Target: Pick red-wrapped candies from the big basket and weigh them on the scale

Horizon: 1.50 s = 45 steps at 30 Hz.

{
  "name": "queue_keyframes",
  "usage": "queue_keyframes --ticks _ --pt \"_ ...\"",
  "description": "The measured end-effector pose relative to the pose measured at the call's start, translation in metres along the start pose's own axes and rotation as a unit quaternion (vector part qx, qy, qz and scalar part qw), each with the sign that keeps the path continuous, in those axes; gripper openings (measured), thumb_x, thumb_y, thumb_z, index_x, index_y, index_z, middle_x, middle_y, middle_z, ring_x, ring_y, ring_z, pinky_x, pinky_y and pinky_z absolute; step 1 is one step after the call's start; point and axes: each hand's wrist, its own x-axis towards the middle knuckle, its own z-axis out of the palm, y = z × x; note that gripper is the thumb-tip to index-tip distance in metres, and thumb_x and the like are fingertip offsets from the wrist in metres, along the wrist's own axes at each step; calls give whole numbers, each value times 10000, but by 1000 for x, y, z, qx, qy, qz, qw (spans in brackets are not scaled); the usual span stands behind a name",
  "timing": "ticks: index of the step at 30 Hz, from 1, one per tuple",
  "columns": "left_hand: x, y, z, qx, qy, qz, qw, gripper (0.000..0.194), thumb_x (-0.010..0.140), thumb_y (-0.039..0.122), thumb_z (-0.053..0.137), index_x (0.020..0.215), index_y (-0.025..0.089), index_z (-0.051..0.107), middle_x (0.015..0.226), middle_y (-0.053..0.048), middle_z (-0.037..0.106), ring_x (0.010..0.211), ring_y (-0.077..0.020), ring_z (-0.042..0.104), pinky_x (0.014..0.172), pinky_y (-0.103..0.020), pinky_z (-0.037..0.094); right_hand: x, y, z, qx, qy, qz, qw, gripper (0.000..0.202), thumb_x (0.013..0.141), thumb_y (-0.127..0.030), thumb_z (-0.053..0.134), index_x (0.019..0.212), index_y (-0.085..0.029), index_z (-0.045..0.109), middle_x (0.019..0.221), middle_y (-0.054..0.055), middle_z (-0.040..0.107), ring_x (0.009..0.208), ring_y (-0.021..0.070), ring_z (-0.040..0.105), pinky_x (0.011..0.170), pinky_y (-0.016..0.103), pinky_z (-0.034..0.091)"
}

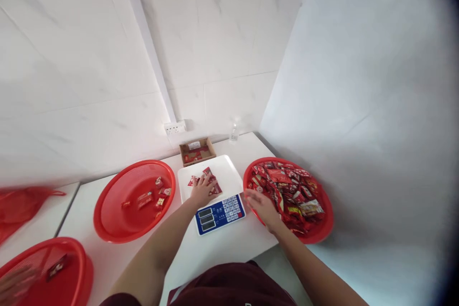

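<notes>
My left hand [203, 191] reaches over the white pan [225, 172] of a digital scale, its fingers spread on top of several small red snack packets [216, 186]. The scale's blue front panel [220, 214] has number keys and display windows. Beside it, my right hand [261, 206] is at the left rim of a red plastic basket [327, 222], fingers stretched out and nothing visible in them. That basket is heaped with mostly red wrapped packets [289, 189]. My left palm hides part of the packets under it.
A red mesh basket [107, 224] with a few packets stands left. Behind the scale are an open cardboard box [211, 152] and a clear bottle [234, 133]. Another person's blurred hand [16, 283] is over a red basket [84, 267] at lower left. Walls bound the table.
</notes>
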Motion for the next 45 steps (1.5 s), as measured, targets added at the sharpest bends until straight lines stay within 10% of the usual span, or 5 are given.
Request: queue_keyframes --ticks 4,7,22,29,45 --pt "-5 -15 -1 8 32 24 999 584 853 507 503 1388 287 424 1518 -109 306 1396 -363 218 1090 -634 94 -18 18 -93 -184 200 -79 959 481 753 -468 536 1138 -186 590 1188 130 625 1142 258 558 1014 447 403" --pt "-9 -9 0 -21 82 17 996 618 849 512 501 1399 246 409 1514 -126 309 1407 -346 199 1111 -594 108 -31 34 -128 -345 164 3 924 597 665 -423 651 1197 -166 564 1304 169 539 1235 312 476 1040 485 348" --pt "-62 28 13 -220 136 -10 966 576 865 451 476 1387 227 381 1446 -115 424 1396 -287 262 1113 -504 251 -18 35 -145 -306 187 81 930 244 769 -332 538 892 -180 683 916 72 705 865 213 641 794 316 468" --pt "-77 32 7 -279 128 -41 951 554 862 428 486 1363 211 393 1422 -122 446 1377 -277 298 1107 -488 276 -13 47 -98 -388 91 109 911 148 626 -327 703 669 -192 661 663 37 680 719 192 633 669 270 418" --pt "-94 62 -11 -510 -3 -81 856 468 746 411 646 1187 260 596 1142 -79 666 1106 -264 581 971 -412 426 -22 6 -89 -299 108 45 947 227 703 -431 527 661 -216 584 623 18 649 594 180 574 595 287 409"
